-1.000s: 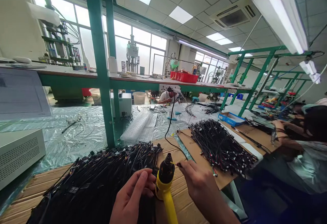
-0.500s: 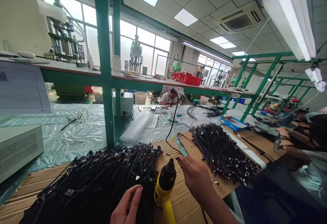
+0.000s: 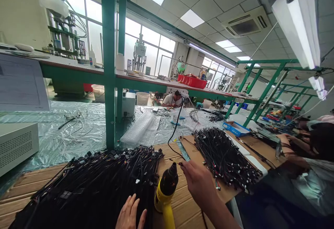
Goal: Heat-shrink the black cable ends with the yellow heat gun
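A yellow and black heat gun (image 3: 165, 190) stands nozzle up at the bottom middle. My right hand (image 3: 199, 182) pinches the end of a thin wire (image 3: 174, 160) just above and to the right of the nozzle. My left hand (image 3: 129, 214) lies flat with fingers apart on a big pile of black cables (image 3: 99, 183), left of the heat gun. A second pile of black cables (image 3: 224, 156) rests on cardboard to the right.
A green steel post (image 3: 110, 65) rises behind the left pile. Plastic sheeting (image 3: 78, 131) covers the bench beyond. A grey metal box (image 3: 15, 145) sits at far left. A co-worker's arm (image 3: 292, 143) works at right; another person (image 3: 172, 99) sits far back.
My left hand slid down and left from beside the heat gun onto the cable pile and opened flat. My right hand stayed by the nozzle with the wire. The camera tilted slightly up.
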A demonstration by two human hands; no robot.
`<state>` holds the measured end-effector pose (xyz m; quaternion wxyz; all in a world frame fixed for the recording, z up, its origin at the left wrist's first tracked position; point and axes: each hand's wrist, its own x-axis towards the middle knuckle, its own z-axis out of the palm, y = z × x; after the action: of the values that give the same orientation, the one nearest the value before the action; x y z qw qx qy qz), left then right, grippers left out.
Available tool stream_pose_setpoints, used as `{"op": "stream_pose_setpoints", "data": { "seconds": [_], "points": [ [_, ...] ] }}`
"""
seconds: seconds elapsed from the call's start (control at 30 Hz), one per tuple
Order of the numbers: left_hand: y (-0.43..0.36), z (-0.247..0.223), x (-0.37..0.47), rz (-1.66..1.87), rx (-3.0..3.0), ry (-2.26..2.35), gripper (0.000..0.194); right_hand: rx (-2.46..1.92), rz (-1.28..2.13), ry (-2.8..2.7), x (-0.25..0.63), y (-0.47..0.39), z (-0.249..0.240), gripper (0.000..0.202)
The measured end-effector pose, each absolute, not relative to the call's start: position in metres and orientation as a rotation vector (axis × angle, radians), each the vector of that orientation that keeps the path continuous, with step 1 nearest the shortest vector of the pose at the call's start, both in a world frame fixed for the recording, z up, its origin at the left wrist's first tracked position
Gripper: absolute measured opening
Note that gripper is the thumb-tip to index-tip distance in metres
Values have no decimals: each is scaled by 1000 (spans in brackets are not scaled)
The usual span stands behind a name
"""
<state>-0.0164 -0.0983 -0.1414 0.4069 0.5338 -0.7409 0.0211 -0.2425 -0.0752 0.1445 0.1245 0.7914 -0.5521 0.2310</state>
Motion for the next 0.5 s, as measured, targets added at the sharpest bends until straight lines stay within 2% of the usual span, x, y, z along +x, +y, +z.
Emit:
{"op": "stream_pose_setpoints", "data": {
  "seconds": [0.5],
  "points": [
    [-99, -147, -17, 415, 1379, -1979, 47, 2301, 591, -1624, -237, -72, 148, 21]
  ]
}}
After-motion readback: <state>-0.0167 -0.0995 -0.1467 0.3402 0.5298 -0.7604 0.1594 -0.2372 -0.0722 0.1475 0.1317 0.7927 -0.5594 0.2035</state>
